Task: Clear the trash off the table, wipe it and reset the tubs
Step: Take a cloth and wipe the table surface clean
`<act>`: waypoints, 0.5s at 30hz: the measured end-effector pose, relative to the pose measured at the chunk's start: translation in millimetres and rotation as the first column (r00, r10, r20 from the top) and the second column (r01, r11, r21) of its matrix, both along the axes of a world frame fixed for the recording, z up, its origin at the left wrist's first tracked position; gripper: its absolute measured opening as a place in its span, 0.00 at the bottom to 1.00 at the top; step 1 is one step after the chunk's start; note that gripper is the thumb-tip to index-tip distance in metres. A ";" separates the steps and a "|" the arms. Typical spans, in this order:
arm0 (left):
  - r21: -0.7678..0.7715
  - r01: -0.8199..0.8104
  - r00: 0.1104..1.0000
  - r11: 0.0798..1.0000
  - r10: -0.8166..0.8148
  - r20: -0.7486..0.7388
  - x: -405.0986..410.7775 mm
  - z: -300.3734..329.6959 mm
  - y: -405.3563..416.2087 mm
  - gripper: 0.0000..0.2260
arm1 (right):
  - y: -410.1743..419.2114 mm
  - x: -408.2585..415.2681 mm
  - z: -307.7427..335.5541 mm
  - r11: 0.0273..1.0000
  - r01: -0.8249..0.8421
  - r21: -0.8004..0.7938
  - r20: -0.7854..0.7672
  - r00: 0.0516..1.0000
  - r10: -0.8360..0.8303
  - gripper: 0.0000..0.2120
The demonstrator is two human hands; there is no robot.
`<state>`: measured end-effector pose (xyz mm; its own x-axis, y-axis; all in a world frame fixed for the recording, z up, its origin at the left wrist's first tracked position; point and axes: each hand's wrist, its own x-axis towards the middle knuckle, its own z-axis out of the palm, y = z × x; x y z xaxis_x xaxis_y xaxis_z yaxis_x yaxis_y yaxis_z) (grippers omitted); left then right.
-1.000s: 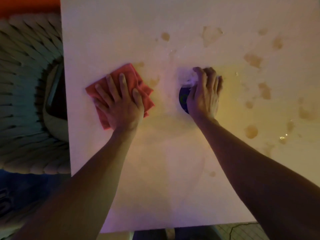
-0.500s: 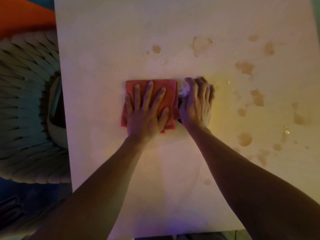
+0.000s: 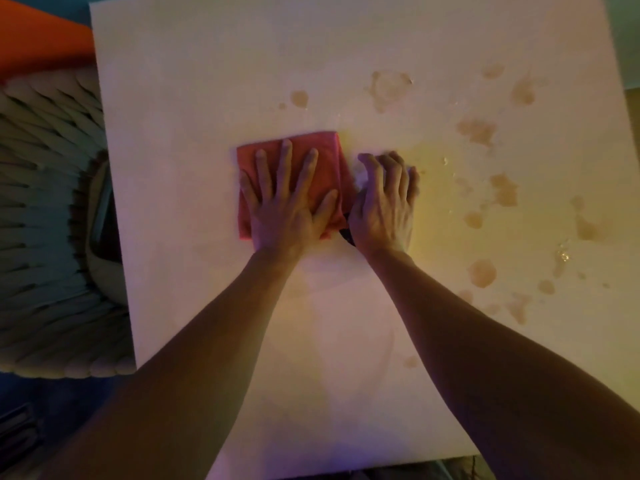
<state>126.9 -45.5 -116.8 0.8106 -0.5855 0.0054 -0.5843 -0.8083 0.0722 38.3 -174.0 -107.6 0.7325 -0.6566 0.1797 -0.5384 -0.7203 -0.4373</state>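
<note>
A folded red cloth [image 3: 325, 157] lies on the white table [image 3: 194, 140] near its middle. My left hand [image 3: 289, 206] presses flat on the cloth with fingers spread. My right hand [image 3: 382, 202] rests right beside the cloth's right edge, fingers curled over a small dark object [image 3: 347, 235] with a bit of white crumpled material [image 3: 360, 176]; most of it is hidden under the palm. Several brown wet stains [image 3: 481, 271] dot the right half of the table.
A woven round chair or basket [image 3: 45, 209] stands left of the table, with a pale item [image 3: 102, 223] on it at the table's edge. An orange surface [image 3: 38, 36] shows at the top left. The table's near edge is between my forearms.
My left hand slid the red cloth rightwards from the table's left part until it met my right hand. The right hand stayed on the dark object.
</note>
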 end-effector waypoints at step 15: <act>0.028 -0.270 0.962 0.962 0.271 -0.033 67.0 7.0 113.4 0.24 | 2.6 1.2 2.5 0.999 0.002 -0.054 -0.109 0.994 -0.008 0.27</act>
<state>193.9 68.0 -109.8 0.9382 -0.3441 -0.0384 -0.3410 -0.9375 0.0687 39.6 -171.4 -105.1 0.7463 -0.6520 0.1339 -0.5847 -0.7383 -0.3362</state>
